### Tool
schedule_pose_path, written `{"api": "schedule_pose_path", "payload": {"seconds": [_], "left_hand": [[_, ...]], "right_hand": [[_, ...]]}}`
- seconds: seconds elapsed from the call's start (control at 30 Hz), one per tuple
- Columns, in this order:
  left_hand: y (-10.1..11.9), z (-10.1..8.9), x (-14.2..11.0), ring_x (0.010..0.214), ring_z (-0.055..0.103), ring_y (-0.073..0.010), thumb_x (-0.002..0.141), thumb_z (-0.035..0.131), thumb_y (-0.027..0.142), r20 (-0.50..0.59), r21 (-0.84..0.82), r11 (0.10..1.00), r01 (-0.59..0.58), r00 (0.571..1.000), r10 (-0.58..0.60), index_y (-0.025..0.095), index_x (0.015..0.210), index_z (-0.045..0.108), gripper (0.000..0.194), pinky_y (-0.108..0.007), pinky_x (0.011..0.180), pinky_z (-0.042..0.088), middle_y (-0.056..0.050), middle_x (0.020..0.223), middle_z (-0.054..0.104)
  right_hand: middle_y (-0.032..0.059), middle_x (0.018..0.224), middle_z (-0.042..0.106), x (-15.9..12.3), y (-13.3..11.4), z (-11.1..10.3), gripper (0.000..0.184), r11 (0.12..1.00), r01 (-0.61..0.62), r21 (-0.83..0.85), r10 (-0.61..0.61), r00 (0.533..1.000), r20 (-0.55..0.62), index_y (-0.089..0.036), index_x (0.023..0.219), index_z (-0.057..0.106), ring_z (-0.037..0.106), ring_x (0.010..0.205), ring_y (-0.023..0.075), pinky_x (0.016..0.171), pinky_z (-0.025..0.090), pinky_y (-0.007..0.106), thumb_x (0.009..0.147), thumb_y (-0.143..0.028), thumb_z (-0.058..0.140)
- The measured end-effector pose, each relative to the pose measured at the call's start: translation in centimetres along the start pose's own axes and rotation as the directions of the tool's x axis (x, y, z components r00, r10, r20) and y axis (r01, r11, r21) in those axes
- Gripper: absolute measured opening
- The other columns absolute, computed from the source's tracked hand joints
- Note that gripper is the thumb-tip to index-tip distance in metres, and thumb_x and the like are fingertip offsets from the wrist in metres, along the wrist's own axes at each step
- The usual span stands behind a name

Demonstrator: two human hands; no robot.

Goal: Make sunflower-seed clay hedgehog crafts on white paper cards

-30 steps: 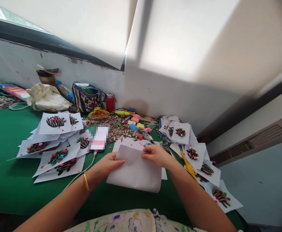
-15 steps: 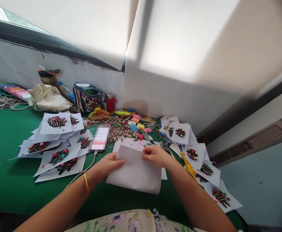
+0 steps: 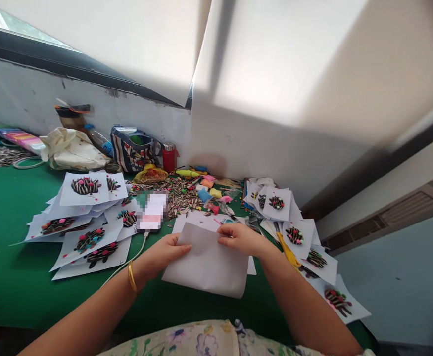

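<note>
Between my hands is a sheet of white paper (image 3: 205, 262), bent over into a curve on the side closest to me. My left hand (image 3: 169, 252) pinches its left edge, thumb on top. At the upper right edge, my right hand (image 3: 238, 239) grips it between thumb and fingers. More white paper (image 3: 252, 267) lies beneath on the green table. Just beyond are loose striped sunflower seeds (image 3: 184, 193) and small lumps of coloured clay (image 3: 206, 194). A phone (image 3: 152, 212) on a white cable rests left of the paper.
Stacks of white cards bearing seed-and-clay figures lie at left (image 3: 86, 242) and right (image 3: 294, 235). Yellow-handled scissors (image 3: 289, 252) sit by the right stack. Along the wall stand a red flask (image 3: 169, 159), a striped bag (image 3: 136, 153) and a cream cloth bag (image 3: 73, 151).
Both hands keep their hold on the paper, almost unmoved. The view has shifted very slightly.
</note>
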State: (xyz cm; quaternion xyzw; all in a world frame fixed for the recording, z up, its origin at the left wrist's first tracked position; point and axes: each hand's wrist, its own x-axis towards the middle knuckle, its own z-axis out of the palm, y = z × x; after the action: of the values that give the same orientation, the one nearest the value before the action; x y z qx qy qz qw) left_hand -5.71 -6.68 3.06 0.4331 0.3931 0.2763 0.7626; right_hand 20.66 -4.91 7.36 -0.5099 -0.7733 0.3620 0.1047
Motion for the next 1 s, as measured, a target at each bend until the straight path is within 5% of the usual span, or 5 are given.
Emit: {"api": "schedule_pose_path", "payload": {"seconds": [0.17, 0.3, 0.5, 0.7, 1.0], "left_hand": [[0.2, -0.4, 0.3, 0.078, 0.068, -0.0227, 0.069, 0.081, 0.038, 0.019, -0.014, 1.000, -0.005, 1.000, 0.005, 0.015, 0.112, 0.070, 0.050, -0.028, 0.068, 0.051, -0.012, 0.099, 0.074], [0.8, -1.6, 1.1, 0.080, 0.068, -0.0228, 0.079, 0.070, 0.048, -0.075, -0.119, 0.985, -0.126, 0.990, 0.118, 0.016, 0.118, 0.066, 0.050, -0.029, 0.068, 0.051, -0.011, 0.099, 0.073], [0.2, -0.8, 2.5, 0.119, 0.057, -0.0270, 0.083, 0.065, 0.052, -0.050, -0.315, 0.913, -0.258, 0.965, 0.256, 0.025, 0.126, 0.057, 0.052, -0.038, 0.090, 0.050, -0.012, 0.134, 0.059], [-2.3, 1.5, 5.2, 0.108, 0.064, -0.0295, 0.065, 0.084, 0.033, -0.220, -0.239, 0.929, -0.283, 0.948, 0.232, 0.019, 0.117, 0.060, 0.059, -0.036, 0.084, 0.053, -0.015, 0.125, 0.065], [-3.0, 0.1, 6.2, 0.079, 0.070, -0.0258, 0.063, 0.084, 0.030, -0.259, -0.203, 0.948, -0.247, 0.947, 0.191, 0.013, 0.113, 0.062, 0.057, -0.036, 0.073, 0.055, -0.014, 0.102, 0.073]], "right_hand": [[0.0000, 0.084, 0.066, 0.0, 0.2, -0.1, 0.013, 1.000, 0.004, 0.021, -0.003, 1.000, -0.025, -0.021, 0.085, 0.066, 0.057, 0.075, 0.0158, 0.064, 0.039, 0.026, 0.083, -0.028, 0.055], [-0.0005, 0.080, 0.065, 0.2, 1.3, 0.2, 0.014, 0.970, 0.014, 0.244, 0.024, 0.988, -0.151, -0.020, 0.081, 0.065, 0.056, 0.074, 0.0154, 0.066, 0.040, 0.026, 0.080, -0.032, 0.059], [-0.0003, 0.077, 0.065, 1.4, 3.1, 2.7, 0.029, 0.679, 0.099, 0.728, 0.264, 0.892, -0.368, -0.020, 0.081, 0.062, 0.057, 0.070, 0.0162, 0.067, 0.044, 0.027, 0.070, -0.045, 0.071], [0.0014, 0.077, 0.067, 2.9, 4.8, 6.4, 0.040, 0.576, 0.143, 0.805, 0.372, 0.831, -0.414, -0.020, 0.083, 0.062, 0.059, 0.070, 0.0193, 0.067, 0.047, 0.031, 0.064, -0.053, 0.073], [0.0009, 0.076, 0.069, 3.0, 6.1, 7.8, 0.036, 0.403, 0.184, 0.897, 0.338, 0.880, -0.333, -0.020, 0.083, 0.065, 0.063, 0.069, 0.0185, 0.069, 0.049, 0.032, 0.062, -0.044, 0.081]]}}
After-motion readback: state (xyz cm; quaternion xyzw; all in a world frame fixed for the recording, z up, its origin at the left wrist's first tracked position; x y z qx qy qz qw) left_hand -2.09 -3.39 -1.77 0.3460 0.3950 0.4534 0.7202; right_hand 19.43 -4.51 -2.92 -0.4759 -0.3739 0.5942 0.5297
